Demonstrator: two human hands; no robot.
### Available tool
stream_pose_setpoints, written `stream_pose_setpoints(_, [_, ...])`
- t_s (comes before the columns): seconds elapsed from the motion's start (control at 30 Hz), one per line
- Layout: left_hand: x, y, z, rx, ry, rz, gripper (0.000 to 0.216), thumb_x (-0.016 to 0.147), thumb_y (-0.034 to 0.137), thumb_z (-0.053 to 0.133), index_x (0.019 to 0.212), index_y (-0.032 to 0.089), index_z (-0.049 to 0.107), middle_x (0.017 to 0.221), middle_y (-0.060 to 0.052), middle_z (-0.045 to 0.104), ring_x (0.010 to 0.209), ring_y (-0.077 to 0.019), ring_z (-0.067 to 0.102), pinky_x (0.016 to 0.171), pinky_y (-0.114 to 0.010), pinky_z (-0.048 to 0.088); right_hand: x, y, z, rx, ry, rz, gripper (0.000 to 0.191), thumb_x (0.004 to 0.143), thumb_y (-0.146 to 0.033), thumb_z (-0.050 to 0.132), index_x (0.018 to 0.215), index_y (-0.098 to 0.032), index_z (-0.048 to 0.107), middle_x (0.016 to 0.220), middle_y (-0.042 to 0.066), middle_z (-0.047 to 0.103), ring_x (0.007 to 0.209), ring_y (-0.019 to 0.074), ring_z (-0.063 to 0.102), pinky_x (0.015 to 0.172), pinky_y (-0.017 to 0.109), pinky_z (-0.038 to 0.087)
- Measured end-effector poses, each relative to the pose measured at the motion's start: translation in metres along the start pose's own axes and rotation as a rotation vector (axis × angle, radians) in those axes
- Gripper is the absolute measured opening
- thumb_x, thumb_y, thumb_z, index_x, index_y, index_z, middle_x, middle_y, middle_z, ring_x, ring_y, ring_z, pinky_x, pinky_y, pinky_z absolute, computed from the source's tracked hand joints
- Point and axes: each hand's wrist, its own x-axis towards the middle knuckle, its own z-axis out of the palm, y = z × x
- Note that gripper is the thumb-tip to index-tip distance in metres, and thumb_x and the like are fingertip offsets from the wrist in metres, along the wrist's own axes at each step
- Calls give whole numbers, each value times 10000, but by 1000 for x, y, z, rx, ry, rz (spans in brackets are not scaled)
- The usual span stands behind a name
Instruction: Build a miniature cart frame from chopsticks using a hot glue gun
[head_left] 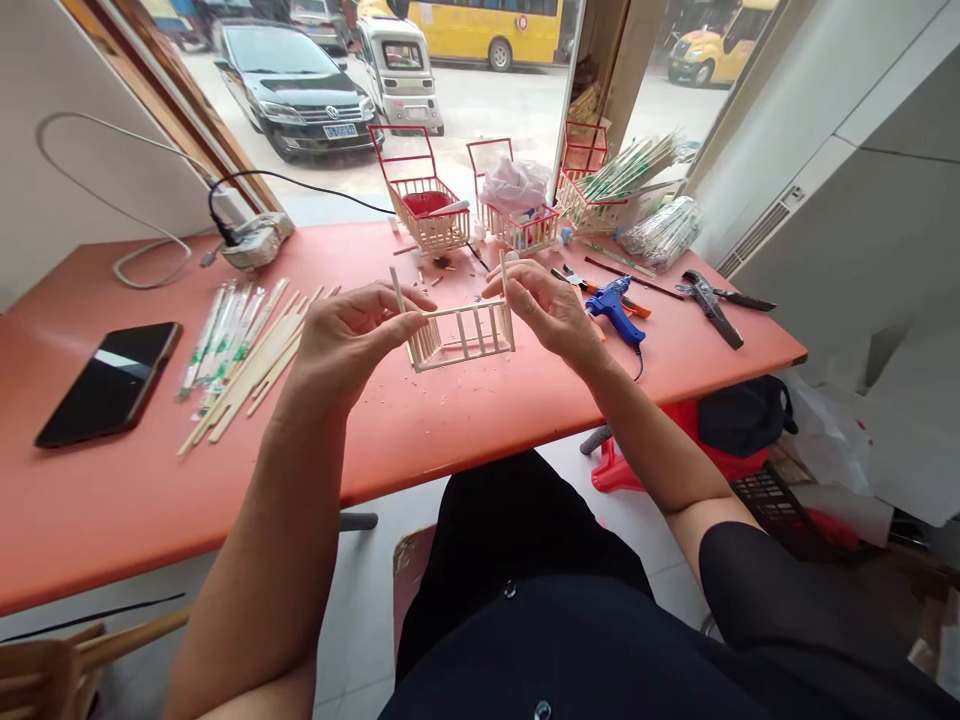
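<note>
Between my two hands, just above the table, is a small basket frame (463,338) built from pale wooden sticks, with slatted sides and two upright sticks at its ends. My left hand (352,330) pinches its left end near one upright stick (397,288). On the other side my right hand (546,305) grips the right end beside the other upright stick (503,268). Some fingertips are hidden behind the frame. Loose wooden sticks (247,385) and wrapped chopsticks (217,340) lie left of my left hand. A blue glue gun (616,310) rests right of my right hand.
Along the back stand a basket with a red lining (427,205), another holding white plastic (517,195) and a third with sticks (600,195). Orange-handled pliers (637,309), black-handled cutters (712,305), a phone (109,384) and a power socket (255,243) lie on the red table (300,500).
</note>
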Motion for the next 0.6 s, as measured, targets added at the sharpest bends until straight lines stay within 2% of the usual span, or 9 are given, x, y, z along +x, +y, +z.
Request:
stream_pose_setpoints(0.07, [-1,1,-2,-3,16,0,315,761,468,894,700,221,708,959,-91,782,967,-275,750,860,-427,619,1,3,3,-10,-5,-59,596,1086,-738,513,935,-208,740,1082,91,745,1115,237,672,990,396,527])
stream_pose_setpoints(0.17, [-2,0,-3,-5,28,-4,318,752,473,898,698,225,704,957,-89,788,975,-279,749,875,-434,618,1,6,7,-5,-33,-89,578,1099,-708,514,917,-204,731,1100,98,758,1088,237,692,997,419,527])
stream_pose_setpoints(0.3, [-4,-2,-6,13,28,4,282,764,447,890,716,232,714,981,-87,804,1001,-285,751,905,-442,622,-1,5,8,54,-90,-111,518,1094,-642,587,857,-198,711,1089,95,770,1045,223,690,910,384,524])
stream_pose_setpoints(0.47, [-5,-1,-10,76,24,24,281,791,485,880,796,225,773,1011,-101,812,1026,-296,767,903,-453,642,-4,5,8,122,-170,-69,535,1038,-705,644,921,-188,723,1007,79,770,921,202,673,796,345,493])
stream_pose_setpoints(0.6, [-3,1,-12,103,35,22,334,794,544,898,850,228,806,1011,-97,826,1036,-301,776,976,-481,646,-6,6,9,87,-181,-44,556,1017,-725,665,919,-182,734,952,69,770,849,183,656,756,329,460])
